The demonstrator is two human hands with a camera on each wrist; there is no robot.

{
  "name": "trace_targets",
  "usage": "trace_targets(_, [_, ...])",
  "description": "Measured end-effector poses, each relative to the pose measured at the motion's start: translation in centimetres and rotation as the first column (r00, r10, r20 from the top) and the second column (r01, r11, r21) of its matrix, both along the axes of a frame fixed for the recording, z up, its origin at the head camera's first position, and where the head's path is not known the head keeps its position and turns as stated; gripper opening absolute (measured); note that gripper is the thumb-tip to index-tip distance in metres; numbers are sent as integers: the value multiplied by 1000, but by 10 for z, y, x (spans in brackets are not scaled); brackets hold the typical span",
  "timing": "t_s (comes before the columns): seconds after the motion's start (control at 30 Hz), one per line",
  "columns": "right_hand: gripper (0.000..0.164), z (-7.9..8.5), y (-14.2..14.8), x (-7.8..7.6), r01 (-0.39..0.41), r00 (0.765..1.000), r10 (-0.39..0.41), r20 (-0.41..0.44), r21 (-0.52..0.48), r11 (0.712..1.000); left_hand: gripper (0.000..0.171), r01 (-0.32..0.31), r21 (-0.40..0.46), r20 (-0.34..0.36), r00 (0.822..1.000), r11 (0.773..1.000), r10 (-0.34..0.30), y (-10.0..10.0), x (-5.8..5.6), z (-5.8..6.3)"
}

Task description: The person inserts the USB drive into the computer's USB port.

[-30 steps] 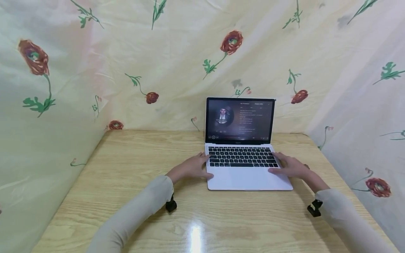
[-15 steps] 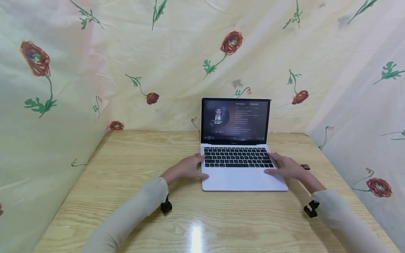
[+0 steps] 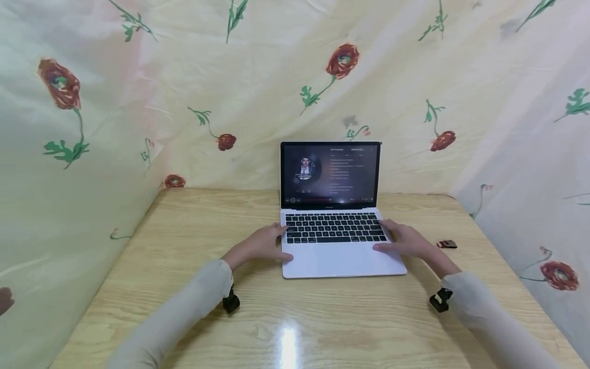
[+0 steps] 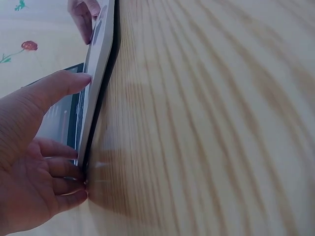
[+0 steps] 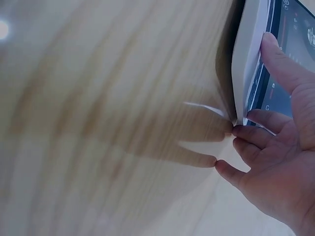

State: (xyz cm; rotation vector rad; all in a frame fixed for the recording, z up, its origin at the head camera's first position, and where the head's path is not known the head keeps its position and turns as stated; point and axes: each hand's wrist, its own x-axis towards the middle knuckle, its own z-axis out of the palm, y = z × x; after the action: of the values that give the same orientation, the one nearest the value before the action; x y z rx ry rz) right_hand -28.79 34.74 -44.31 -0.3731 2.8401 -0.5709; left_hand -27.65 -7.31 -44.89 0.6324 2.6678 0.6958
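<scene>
An open silver laptop sits on the wooden table, its lit screen showing a music player with lines of text. At its left side my left hand grips the edge, thumb on the palm rest and the other fingers along the side. My right hand holds the opposite edge the same way, thumb on top beside the keyboard. In the left wrist view, the fingertips of my left hand are low at the laptop's edge by the tabletop. The right wrist view shows my right hand with its little finger reaching the table.
Right of the laptop lies a small dark and red object resembling a USB stick. Flower-printed cloth hangs behind the wooden table and along both sides. Each sleeve cuff carries a small black camera.
The laptop has slid left across the table with both hands keeping their hold on its sides. The small object on the right, mostly hidden behind the right wrist before, now shows fully.
</scene>
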Motion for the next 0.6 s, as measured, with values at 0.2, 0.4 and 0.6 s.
trace_targets(0.2, [102,-1,-12,-2,-39,999,39,-17,-6,999,98,-9,-8,1,1000,1000,9,-15,2,2])
trace_targets(0.4, [100,1,-25,-2,-61,998,61,-25,-10,998,99,-28,-5,8,1000,1000,28,-27,3,3])
trace_targets(0.6, [99,0,-34,-1,-74,997,74,-32,-7,997,99,-36,-5,7,999,999,36,-35,4,3])
